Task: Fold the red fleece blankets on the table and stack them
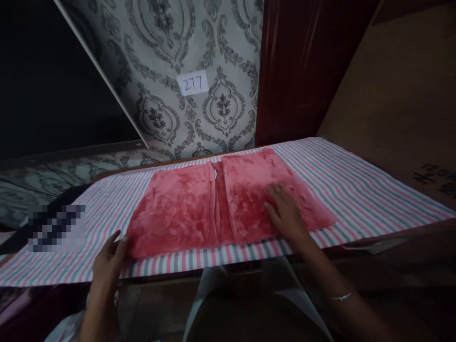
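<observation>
A plush pinkish-red cloth lies on the table, its two sides folded in so that a narrow gap runs down the middle. Inside the gap a lower layer and a small white tag show. My right hand rests on the right folded part, palm down with fingers stretched out. At the cloth's near left corner is my left hand, thumb and fingers apart; whether it touches the edge I cannot tell.
Under the cloth spreads a striped tablecloth. Patterned wallpaper with a paper marked 277 rises behind. A dark screen-like panel stands at left, a cardboard box at right. A blurred-out patch covers something on the left.
</observation>
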Demonstrator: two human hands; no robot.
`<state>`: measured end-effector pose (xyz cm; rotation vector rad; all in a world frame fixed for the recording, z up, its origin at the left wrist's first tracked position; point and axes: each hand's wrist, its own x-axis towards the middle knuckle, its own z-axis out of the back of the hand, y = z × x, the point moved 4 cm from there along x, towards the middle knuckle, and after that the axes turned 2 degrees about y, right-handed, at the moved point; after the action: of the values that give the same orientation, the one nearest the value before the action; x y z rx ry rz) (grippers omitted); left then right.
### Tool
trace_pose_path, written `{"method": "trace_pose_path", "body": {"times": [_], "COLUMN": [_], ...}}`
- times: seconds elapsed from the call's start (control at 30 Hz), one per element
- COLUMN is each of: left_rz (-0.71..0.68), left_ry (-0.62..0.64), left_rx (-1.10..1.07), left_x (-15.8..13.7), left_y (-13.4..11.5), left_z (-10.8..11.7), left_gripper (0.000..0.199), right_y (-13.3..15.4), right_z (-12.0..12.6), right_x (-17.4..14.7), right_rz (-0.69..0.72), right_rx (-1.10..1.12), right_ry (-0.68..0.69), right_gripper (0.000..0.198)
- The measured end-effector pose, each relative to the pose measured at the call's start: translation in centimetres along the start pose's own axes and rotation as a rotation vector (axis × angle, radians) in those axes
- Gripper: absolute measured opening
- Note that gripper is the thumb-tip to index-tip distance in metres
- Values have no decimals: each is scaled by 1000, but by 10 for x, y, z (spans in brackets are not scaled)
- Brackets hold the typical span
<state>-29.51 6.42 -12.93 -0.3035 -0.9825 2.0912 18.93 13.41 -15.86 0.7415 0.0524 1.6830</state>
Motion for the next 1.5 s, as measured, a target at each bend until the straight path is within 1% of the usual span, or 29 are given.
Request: {"method": "trace_pose_path", "body": {"times": [0.07,0.1,0.2,0.27,0.33,0.37,0.43,0.53,0.6,0.7,0.83,0.9,1.0,1.07,1.17,1.3,1.37,1.4,1.43,1.5], "left_rz": [72,100,114,91,70,67,74,136,173,184,202,214,206,182,180,201,203,201,202,208], "left_ry": [24,39,80,101,105,106,121,146,159,160,169,183,176,181,197,211,210,211,212,212], "left_rx": [-153,-199,-214,-204,-208,-217,-240,-268,-282,-278,-247,-259,-283,-313,-361,-355,-352,-359,-371,-406], "left_x": [1,1,3,3,3,3,4,9,11,10,3,1,3,6,7,5,3,2,2,0], "left_y": [-1,-3,-10,-12,-11,-9,-5,2,3,-1,-11,-13,-9,-5,0,-2,-6,-7,-8,-9], "left_z": [0,0,0,0,1,1,0,-2,-3,-2,-1,-2,-2,-3,-4,-4,-3,-3,-3,-2], "left_gripper": [68,68,69,71,71,71,71,71,66,57,56,57,57,58,62,63,64,65,66,67], "right_y": [38,60,122,150,162,163,155,136,130,132,140,139,132,126,124,138,149,154,157,161], "right_z": [-4,-7,-15,-22,-32,-36,-45,-51,-53,-55,-61,-65,-67,-67,-63,-49,-42,-42,-44,-56], "right_x": [4,6,13,19,24,26,30,34,36,39,44,46,44,41,36,40,44,45,45,40], "right_rz": [125,190,370,440,481,493,483,435,454,535,615,631,611,592,570,515,495,489,483,465], "right_rx": [128,178,230,202,172,166,170,186,179,148,107,106,138,151,130,81,90,103,116,125], "right_ry": [55,108,252,319,390,420,443,408,386,341,283,273,253,247,280,339,311,287,277,334], "right_gripper": [56,57,61,64,61,60,58,54,51,46,33,27,23,24,25,29,31,34,42,65]}}
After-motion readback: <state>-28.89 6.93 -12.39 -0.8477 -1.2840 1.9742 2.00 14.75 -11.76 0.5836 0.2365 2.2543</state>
